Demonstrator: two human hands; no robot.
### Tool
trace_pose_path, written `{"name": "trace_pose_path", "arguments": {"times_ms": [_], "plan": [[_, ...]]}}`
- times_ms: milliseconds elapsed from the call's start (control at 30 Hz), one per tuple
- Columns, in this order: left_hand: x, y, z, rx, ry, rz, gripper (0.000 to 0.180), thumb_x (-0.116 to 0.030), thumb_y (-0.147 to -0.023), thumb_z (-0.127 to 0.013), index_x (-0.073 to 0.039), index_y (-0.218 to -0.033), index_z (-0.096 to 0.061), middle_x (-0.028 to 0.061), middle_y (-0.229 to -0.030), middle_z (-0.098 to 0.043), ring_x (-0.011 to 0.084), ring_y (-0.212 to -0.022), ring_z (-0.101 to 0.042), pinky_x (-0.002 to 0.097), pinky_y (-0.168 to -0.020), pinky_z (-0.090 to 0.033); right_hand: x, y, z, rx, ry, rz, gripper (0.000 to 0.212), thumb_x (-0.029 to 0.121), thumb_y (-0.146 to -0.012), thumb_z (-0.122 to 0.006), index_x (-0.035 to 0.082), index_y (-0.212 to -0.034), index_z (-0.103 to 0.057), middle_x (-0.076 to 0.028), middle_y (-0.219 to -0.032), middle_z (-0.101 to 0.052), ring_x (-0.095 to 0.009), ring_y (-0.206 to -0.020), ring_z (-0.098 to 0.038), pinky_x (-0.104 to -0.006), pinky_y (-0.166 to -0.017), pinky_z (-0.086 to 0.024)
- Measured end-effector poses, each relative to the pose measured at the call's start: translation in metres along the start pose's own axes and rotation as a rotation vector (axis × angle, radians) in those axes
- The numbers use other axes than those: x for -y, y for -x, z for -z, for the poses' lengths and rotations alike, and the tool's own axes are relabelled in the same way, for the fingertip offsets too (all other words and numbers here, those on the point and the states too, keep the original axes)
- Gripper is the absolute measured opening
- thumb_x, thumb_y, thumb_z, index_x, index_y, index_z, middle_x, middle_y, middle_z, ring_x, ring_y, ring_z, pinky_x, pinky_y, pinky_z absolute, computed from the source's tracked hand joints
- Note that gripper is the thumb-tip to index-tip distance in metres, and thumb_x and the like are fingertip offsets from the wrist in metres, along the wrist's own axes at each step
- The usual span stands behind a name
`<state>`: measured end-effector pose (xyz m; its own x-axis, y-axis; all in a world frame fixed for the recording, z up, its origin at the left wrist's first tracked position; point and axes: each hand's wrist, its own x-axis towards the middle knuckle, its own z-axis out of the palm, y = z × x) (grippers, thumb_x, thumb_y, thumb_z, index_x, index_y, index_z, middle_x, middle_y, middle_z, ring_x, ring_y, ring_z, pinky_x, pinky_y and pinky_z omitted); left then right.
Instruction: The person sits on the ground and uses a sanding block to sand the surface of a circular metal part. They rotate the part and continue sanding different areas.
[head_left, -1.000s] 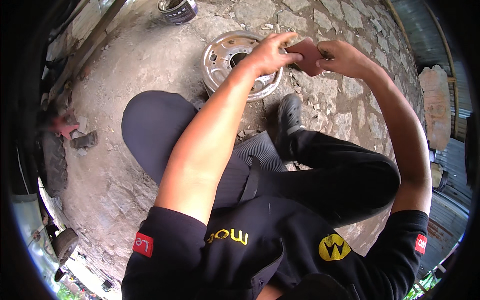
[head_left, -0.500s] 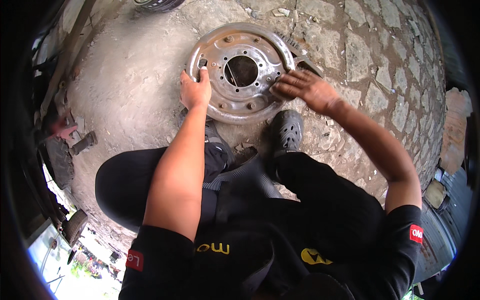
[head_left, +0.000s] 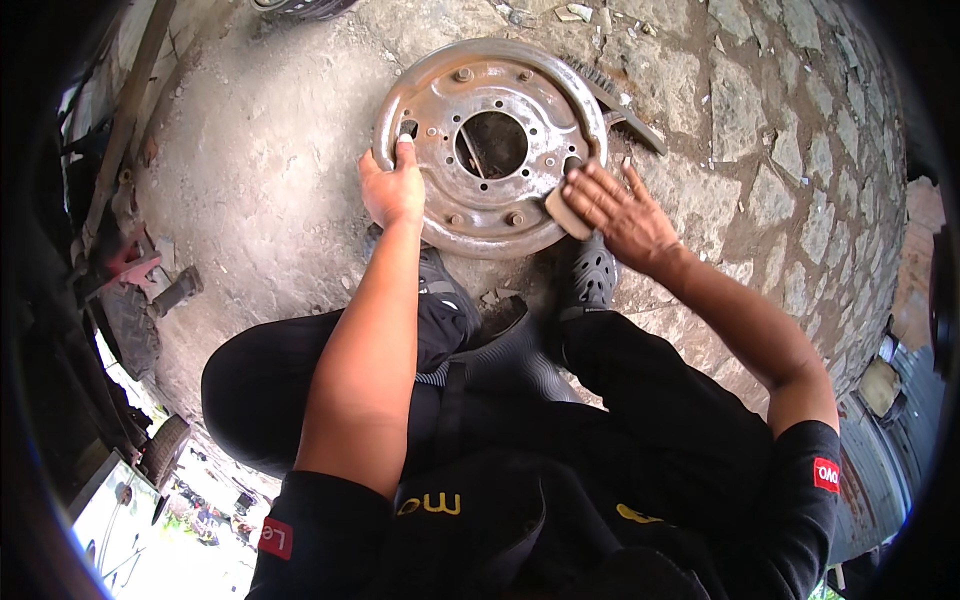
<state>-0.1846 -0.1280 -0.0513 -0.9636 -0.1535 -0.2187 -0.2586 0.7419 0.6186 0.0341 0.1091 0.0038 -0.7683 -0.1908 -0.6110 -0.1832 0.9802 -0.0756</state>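
A round, worn metal brake backing plate (head_left: 545,115), with a large centre hole and small bolt holes, lies by my feet. My left hand (head_left: 394,190) is closed on its left edge, thumb at an oval slot and fingers curled round the rim. Over the lower right rim, my right hand (head_left: 628,215) presses a tan piece of sandpaper (head_left: 567,215), which shows below its fingers. Those fingers lie fairly straight and hide part of the sheet and the plate beneath.
A wire brush (head_left: 635,128) rests against the plate's upper right edge. My grey clog (head_left: 590,275) is close below the rim. Part of a tyre (head_left: 305,8) shows at the top. Rough stone paving (head_left: 740,105) extends right; dusty concrete (head_left: 260,150) lies left.
My right hand has slid down and slightly right along the rim, and the sandpaper now shows under it. My left hand keeps its hold on the plate.
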Motion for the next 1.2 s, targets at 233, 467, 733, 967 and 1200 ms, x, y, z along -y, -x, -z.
{"name": "trace_pose_path", "arguments": {"times_ms": [233, 467, 733, 967, 1200], "plan": [[-0.005, 0.004, -0.002, 0.001, -0.100, 0.023, 0.065, -0.052, -0.086, -0.070, -0.005, -0.129, -0.059, 0.0203, -0.116, -0.069, 0.0386, -0.106, -0.067, 0.0473, -0.091, -0.051, 0.019, -0.001, -0.008, -0.066, 0.036, -0.049, 0.066, 0.019, -0.102, -0.037, 0.010, -0.162, -0.012, -0.011, -0.169, -0.010, -0.027, -0.156, -0.010, -0.0480, -0.127, -0.008], [-0.004, 0.005, 0.006, 0.010, -0.112, 0.024, 0.071, -0.056, -0.085, -0.068, -0.004, -0.132, -0.057, 0.0214, -0.117, -0.069, 0.0394, -0.107, -0.067, 0.0486, -0.092, -0.051, 0.011, -0.016, 0.012, 0.029, 0.117, -0.219, 0.069, 0.013, -0.100, -0.040, 0.009, -0.162, -0.010, -0.012, -0.170, -0.009, -0.025, -0.156, -0.009, -0.0497, -0.127, -0.010], [0.002, 0.004, 0.000, -0.020, -0.160, 0.014, 0.069, -0.056, -0.085, -0.068, -0.007, -0.132, -0.058, 0.0185, -0.115, -0.071, 0.0393, -0.106, -0.067, 0.0481, -0.092, -0.051, 0.002, -0.017, 0.017, 0.105, 0.228, -0.203, 0.068, 0.013, -0.102, -0.037, 0.006, -0.161, -0.005, -0.014, -0.169, -0.004, -0.028, -0.156, -0.005, -0.0500, -0.126, -0.006], [-0.004, 0.002, 0.003, 0.005, -0.143, 0.047, 0.067, -0.057, -0.085, -0.069, -0.008, -0.130, -0.059, 0.0174, -0.113, -0.071, 0.0387, -0.104, -0.068, 0.0478, -0.091, -0.051, -0.023, 0.002, 0.001, -0.317, -0.139, -0.023, 0.062, 0.004, -0.098, -0.042, 0.015, -0.158, -0.028, -0.011, -0.164, -0.029, -0.020, -0.151, -0.029, -0.0451, -0.125, -0.021], [0.005, -0.005, -0.001, 0.085, 0.211, 0.011, 0.049, -0.040, -0.090, -0.074, -0.002, -0.119, -0.063, 0.0128, -0.102, -0.071, 0.0249, -0.091, -0.068, 0.0380, -0.083, -0.052, -0.029, -0.016, -0.030, -0.580, -1.781, -0.623, 0.035, 0.012, -0.105, -0.045, 0.006, -0.140, -0.048, -0.008, -0.113, -0.066, -0.016, -0.095, -0.065, -0.0305, -0.081, -0.053]]}}
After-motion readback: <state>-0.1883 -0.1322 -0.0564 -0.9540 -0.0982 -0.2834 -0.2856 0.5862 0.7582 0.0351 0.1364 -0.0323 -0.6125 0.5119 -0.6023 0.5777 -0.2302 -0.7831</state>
